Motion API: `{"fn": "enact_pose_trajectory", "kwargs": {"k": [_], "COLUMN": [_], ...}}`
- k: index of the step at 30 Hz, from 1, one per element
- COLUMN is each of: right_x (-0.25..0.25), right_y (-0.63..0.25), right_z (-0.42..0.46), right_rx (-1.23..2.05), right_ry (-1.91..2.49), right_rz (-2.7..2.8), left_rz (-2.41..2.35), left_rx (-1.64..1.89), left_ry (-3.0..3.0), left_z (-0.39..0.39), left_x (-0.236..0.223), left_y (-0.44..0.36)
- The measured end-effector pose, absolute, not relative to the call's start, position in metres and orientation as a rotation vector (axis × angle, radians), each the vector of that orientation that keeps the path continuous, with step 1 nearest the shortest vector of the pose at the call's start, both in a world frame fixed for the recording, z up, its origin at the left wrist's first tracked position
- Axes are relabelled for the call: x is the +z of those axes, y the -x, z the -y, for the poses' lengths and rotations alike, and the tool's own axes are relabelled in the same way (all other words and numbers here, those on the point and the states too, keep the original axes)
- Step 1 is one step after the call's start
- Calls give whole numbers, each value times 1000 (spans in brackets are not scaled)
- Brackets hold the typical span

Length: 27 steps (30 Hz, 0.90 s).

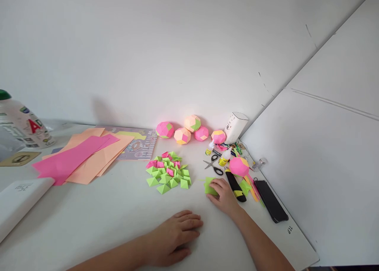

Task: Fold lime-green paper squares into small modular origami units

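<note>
My right hand (225,196) has its thumb and fingers closed on the edge of some green paper (209,186), right of centre on the white table (118,215). Palm down nearer to me, my left hand (180,235) rests on the tabletop, fingers stretched out and holding nothing. Beyond it lies a pile of small folded paper pieces (168,172), mostly green with some pink. Black-handled scissors (214,164) lie with blades apart, just past the green paper. A black and yellow utility knife (236,185) is close to my right hand's far side.
Several faceted paper balls (182,136) stand along the wall. Two small glue bottles (225,157), a pink paper ball (239,167) and a black phone (271,200) are at right. Pink and peach sheets (89,160), a white box (23,200) and a large bottle (23,123) occupy the left.
</note>
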State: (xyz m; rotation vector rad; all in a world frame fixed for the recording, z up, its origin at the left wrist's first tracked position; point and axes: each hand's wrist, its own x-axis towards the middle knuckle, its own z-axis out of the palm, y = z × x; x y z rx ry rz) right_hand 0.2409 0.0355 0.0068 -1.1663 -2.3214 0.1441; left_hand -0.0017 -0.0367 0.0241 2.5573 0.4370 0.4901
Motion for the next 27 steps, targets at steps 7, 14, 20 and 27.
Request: {"fn": "enact_pose_trajectory", "kwargs": {"k": [7,14,20,27], "right_x": [4,6,-3,-5], "right_y": [-241,-241,-245,-250], "right_z": [-36,-36,-39,-44], "right_rx": [124,156,201,261], "right_ry": [1199,1199,1414,1578], "right_rz": [2284,2279,2232,2094], "left_rz": [-426,-420,-403,-413], "left_rx": [547,555,575,538], "left_ry": [-2537,-2524,-2515,-2533], "left_z": [37,36,36,36], "left_x": [24,25,24,24], "left_y": [1,2,2,2]}}
